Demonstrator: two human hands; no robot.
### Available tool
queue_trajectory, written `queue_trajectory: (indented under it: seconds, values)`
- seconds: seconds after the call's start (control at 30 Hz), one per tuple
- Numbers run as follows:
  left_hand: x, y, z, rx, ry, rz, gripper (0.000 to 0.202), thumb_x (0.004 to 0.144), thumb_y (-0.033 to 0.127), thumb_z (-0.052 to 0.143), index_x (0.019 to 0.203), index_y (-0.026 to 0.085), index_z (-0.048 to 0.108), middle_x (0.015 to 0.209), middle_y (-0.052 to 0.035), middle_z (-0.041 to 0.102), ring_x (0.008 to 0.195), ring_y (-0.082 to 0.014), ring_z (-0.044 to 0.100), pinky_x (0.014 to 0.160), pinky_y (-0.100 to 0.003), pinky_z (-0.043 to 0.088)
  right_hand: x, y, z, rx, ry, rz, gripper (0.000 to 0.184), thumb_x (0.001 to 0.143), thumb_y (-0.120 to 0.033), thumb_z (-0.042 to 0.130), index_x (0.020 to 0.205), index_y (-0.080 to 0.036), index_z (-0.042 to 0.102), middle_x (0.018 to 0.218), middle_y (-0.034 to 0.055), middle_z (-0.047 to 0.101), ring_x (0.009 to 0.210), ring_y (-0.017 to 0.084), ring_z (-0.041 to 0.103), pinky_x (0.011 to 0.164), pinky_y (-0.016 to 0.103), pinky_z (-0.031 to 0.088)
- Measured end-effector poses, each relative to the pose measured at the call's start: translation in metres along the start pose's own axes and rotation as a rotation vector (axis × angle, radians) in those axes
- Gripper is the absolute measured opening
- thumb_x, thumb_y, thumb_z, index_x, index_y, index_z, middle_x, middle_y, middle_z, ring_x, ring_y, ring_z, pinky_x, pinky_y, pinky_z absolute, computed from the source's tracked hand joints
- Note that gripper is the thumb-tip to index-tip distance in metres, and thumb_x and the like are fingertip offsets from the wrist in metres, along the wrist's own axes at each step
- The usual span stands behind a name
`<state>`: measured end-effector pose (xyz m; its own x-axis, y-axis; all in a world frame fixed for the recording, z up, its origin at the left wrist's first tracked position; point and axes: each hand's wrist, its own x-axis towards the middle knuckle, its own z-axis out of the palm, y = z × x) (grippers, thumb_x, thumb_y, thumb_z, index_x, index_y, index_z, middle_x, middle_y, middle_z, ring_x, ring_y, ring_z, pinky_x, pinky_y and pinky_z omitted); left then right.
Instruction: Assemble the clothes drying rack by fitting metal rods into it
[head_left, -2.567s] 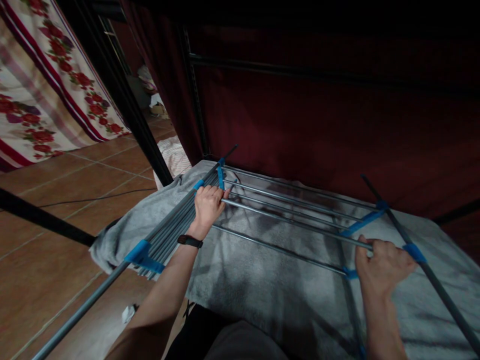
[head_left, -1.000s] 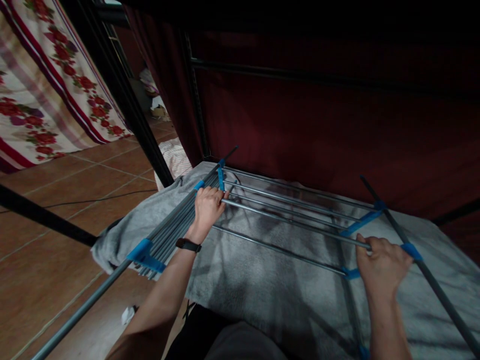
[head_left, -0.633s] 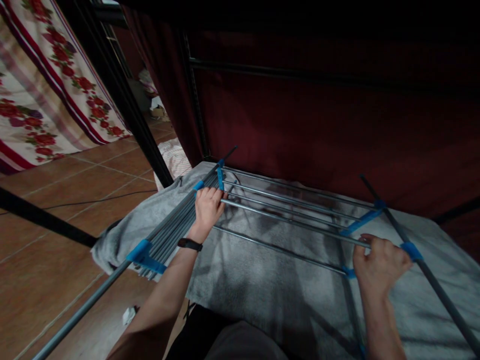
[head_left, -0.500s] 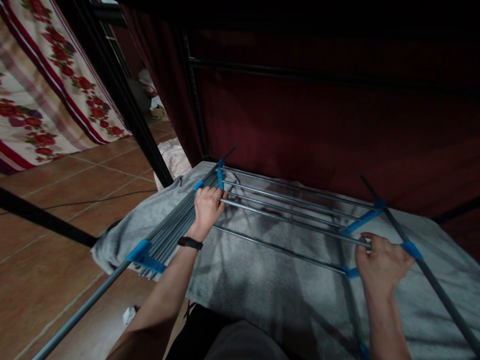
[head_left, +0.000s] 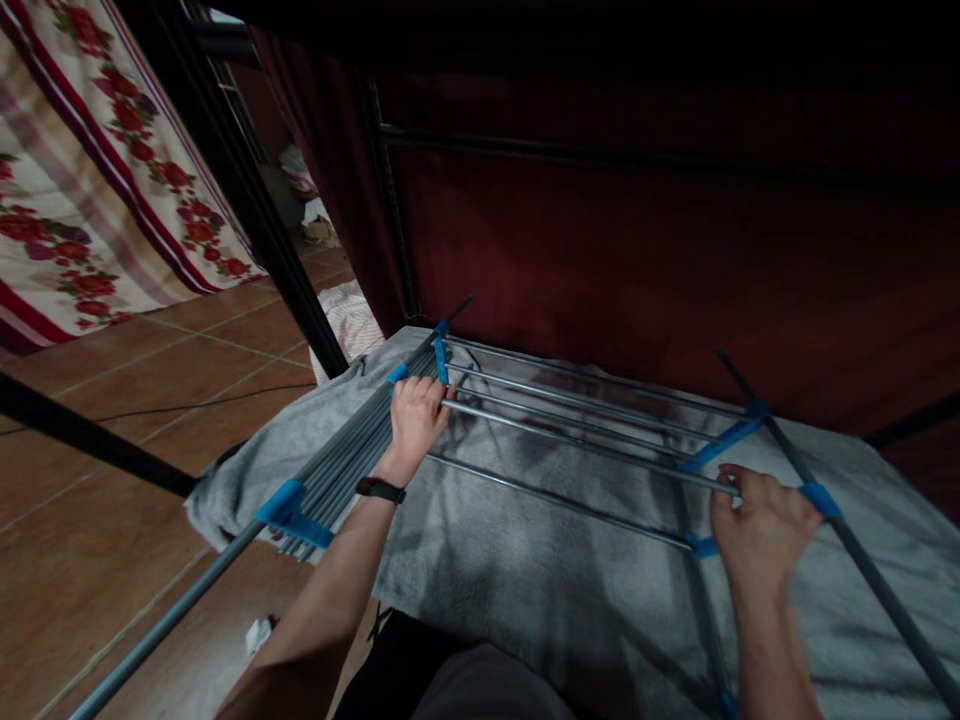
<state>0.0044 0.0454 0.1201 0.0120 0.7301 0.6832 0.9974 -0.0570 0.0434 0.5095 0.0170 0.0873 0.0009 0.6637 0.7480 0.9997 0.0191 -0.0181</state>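
A grey metal drying rack (head_left: pixel 570 430) with blue plastic joints stands over a grey towel (head_left: pixel 525 560). My left hand (head_left: pixel 415 418), with a black band at the wrist, is closed on the left end of a cross rod, beside a blue joint (head_left: pixel 441 358). On the right side, my right hand (head_left: pixel 761 530) curls round the same rod's other end, next to another blue joint (head_left: pixel 819 500). A bundle of folded rods (head_left: pixel 337 470) runs down to the left of my left hand.
A dark red cloth wall (head_left: pixel 637 250) on a black frame rises just behind the rack. A black post (head_left: pixel 247 200) stands at the left, with a flowered fabric (head_left: pixel 90 200) beyond it. The brown tiled floor (head_left: pixel 112 450) carries a thin cable and a scrap of paper (head_left: pixel 256 630).
Hardly anything has moved. My right hand shifted its fingers slightly on the rod end; my left hand keeps its hold.
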Motion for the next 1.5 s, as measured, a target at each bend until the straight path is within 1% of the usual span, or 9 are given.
queue_trajectory:
  seconds: [0.17, 0.23, 0.4, 0.53, 0.77, 1.13, 1.33, 1.4, 1.5]
  values:
    - [-0.01, -0.002, 0.01, -0.06, 0.073, -0.003, 0.023, 0.101, 0.03, 0.051, 0.109, 0.021, 0.07, 0.108, -0.0157, 0.07, 0.104, -0.0343, 0.06, 0.09, -0.047, 0.041, -0.011, -0.011, 0.006, 0.078, 0.134, 0.042, 0.035, 0.092, -0.031, 0.051, 0.122, -0.017, 0.064, 0.116, 0.0171, 0.065, 0.109, 0.034, 0.054, 0.097, 0.05, 0.034]
    - [-0.011, -0.002, 0.012, -0.069, 0.093, -0.001, 0.025, 0.101, 0.03, 0.051, 0.116, 0.02, 0.069, 0.115, -0.0168, 0.069, 0.109, -0.035, 0.059, 0.093, -0.048, 0.041, -0.014, -0.011, 0.006, 0.064, 0.133, 0.045, 0.037, 0.093, -0.031, 0.051, 0.125, -0.016, 0.065, 0.114, 0.0173, 0.064, 0.11, 0.035, 0.054, 0.098, 0.051, 0.035]
    - [-0.007, -0.001, 0.008, -0.021, 0.043, -0.008, 0.027, 0.104, 0.033, 0.047, 0.095, 0.021, 0.069, 0.084, -0.0109, 0.066, 0.09, -0.0321, 0.059, 0.085, -0.046, 0.041, -0.011, -0.003, 0.0, -0.004, 0.027, 0.045, 0.029, 0.096, -0.032, 0.049, 0.106, -0.018, 0.072, 0.081, 0.0079, 0.059, 0.09, 0.029, 0.052, 0.088, 0.045, 0.033]
    - [-0.001, 0.001, 0.003, -0.034, 0.025, -0.02, 0.032, 0.104, 0.034, 0.049, 0.079, 0.023, 0.065, 0.076, -0.0093, 0.064, 0.084, -0.0302, 0.058, 0.08, -0.043, 0.038, -0.003, -0.003, -0.005, -0.015, 0.029, 0.044, 0.029, 0.096, -0.03, 0.047, 0.102, -0.018, 0.073, 0.079, 0.0068, 0.063, 0.081, 0.025, 0.051, 0.084, 0.042, 0.03]
    - [0.004, 0.006, -0.006, -0.029, -0.007, -0.036, 0.039, 0.104, 0.038, 0.048, 0.071, 0.024, 0.06, 0.073, -0.009, 0.066, 0.081, -0.0289, 0.058, 0.076, -0.042, 0.036, 0.003, -0.002, -0.005, -0.03, 0.014, 0.038, 0.029, 0.096, -0.03, 0.048, 0.101, -0.018, 0.074, 0.083, 0.0096, 0.071, 0.081, 0.025, 0.052, 0.082, 0.042, 0.028]
    - [-0.002, 0.002, -0.003, -0.007, -0.019, 0.0, 0.032, 0.105, 0.036, 0.046, 0.083, 0.023, 0.066, 0.082, -0.0107, 0.066, 0.089, -0.0322, 0.059, 0.083, -0.045, 0.04, -0.005, -0.004, -0.005, -0.031, 0.018, -0.003, 0.034, 0.095, -0.032, 0.047, 0.113, -0.017, 0.071, 0.091, 0.0118, 0.065, 0.094, 0.03, 0.053, 0.089, 0.044, 0.035]
    - [-0.011, -0.003, 0.008, -0.062, 0.022, 0.004, 0.025, 0.099, 0.027, 0.051, 0.115, 0.021, 0.069, 0.111, -0.0158, 0.069, 0.107, -0.0359, 0.059, 0.091, -0.049, 0.041, -0.01, -0.013, -0.003, 0.108, 0.084, 0.021, 0.04, 0.093, -0.031, 0.049, 0.127, -0.017, 0.064, 0.119, 0.0178, 0.064, 0.11, 0.034, 0.053, 0.101, 0.052, 0.035]
    - [-0.012, -0.005, 0.011, -0.083, 0.026, 0.002, 0.029, 0.098, 0.027, 0.052, 0.121, 0.021, 0.068, 0.115, -0.0161, 0.068, 0.109, -0.0358, 0.059, 0.092, -0.049, 0.041, -0.012, -0.013, -0.003, 0.106, 0.081, 0.03, 0.038, 0.093, -0.03, 0.05, 0.125, -0.017, 0.065, 0.112, 0.0162, 0.064, 0.108, 0.033, 0.053, 0.102, 0.054, 0.036]
    - [-0.01, -0.004, 0.011, -0.077, 0.019, -0.011, 0.023, 0.099, 0.03, 0.051, 0.11, 0.022, 0.07, 0.099, -0.0132, 0.068, 0.101, -0.0344, 0.059, 0.091, -0.049, 0.041, -0.012, -0.009, -0.004, 0.056, 0.038, 0.035, 0.032, 0.093, -0.029, 0.049, 0.114, -0.018, 0.07, 0.094, 0.0117, 0.062, 0.102, 0.033, 0.053, 0.101, 0.054, 0.037]
